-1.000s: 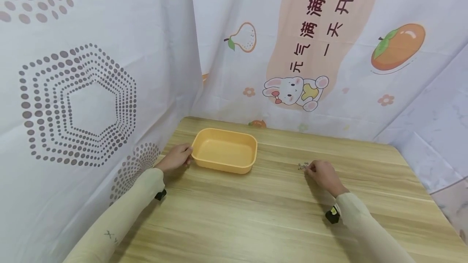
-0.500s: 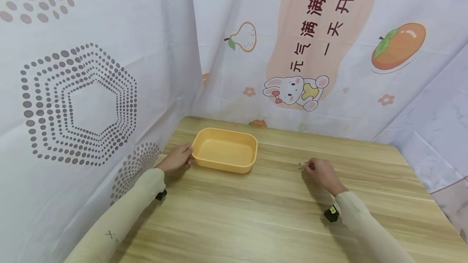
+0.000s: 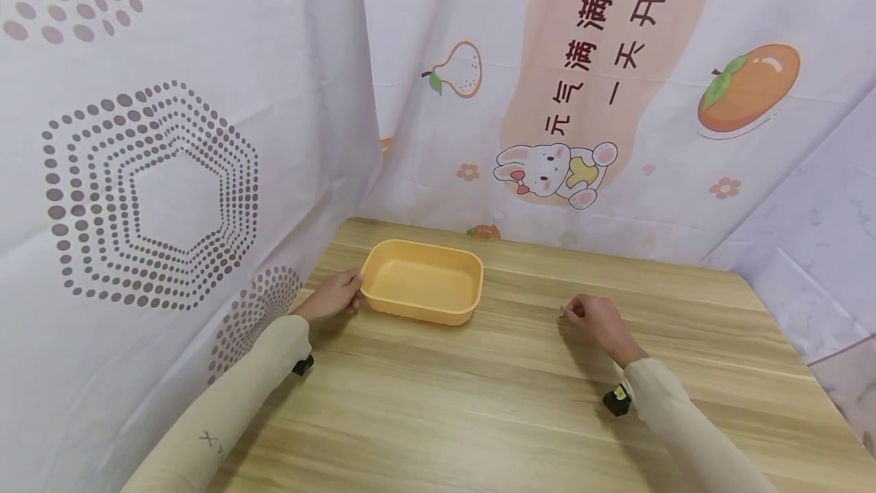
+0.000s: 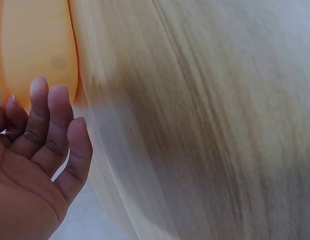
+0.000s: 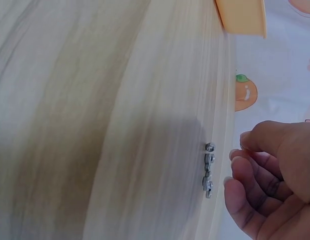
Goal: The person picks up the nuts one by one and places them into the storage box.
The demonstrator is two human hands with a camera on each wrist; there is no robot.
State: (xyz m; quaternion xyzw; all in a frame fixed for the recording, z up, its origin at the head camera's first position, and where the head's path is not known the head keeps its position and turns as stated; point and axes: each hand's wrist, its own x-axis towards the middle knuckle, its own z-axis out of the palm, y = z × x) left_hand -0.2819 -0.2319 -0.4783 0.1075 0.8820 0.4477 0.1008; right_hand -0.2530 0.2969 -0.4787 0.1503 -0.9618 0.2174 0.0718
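A yellow plastic box (image 3: 420, 310) stands on the wooden table, and in the head view my left hand (image 3: 331, 297) grips its left end. The left wrist view shows the thumb and index finger of that hand (image 4: 40, 155) at the rim of the box (image 4: 37, 40), with the other fingers loosely bent. To the right, my right hand (image 3: 599, 324) is over several small metal nuts (image 3: 562, 314), mostly hidden by the fingers. In the right wrist view the nuts (image 5: 209, 172) sit in a cluster beside the bent fingers of my right hand (image 5: 270, 175); nothing shows between thumb and fingertips.
The wooden table (image 3: 438, 402) reaches back to a printed white curtain (image 3: 424, 135). Another curtain (image 3: 308, 97), patterned with dots, hangs close along the left arm. A dark wrist camera (image 3: 617, 400) sits under the right cuff.
My right hand has shifted slightly left over the nuts, covering more of them in the head view. The left hand and the box have stayed in place.
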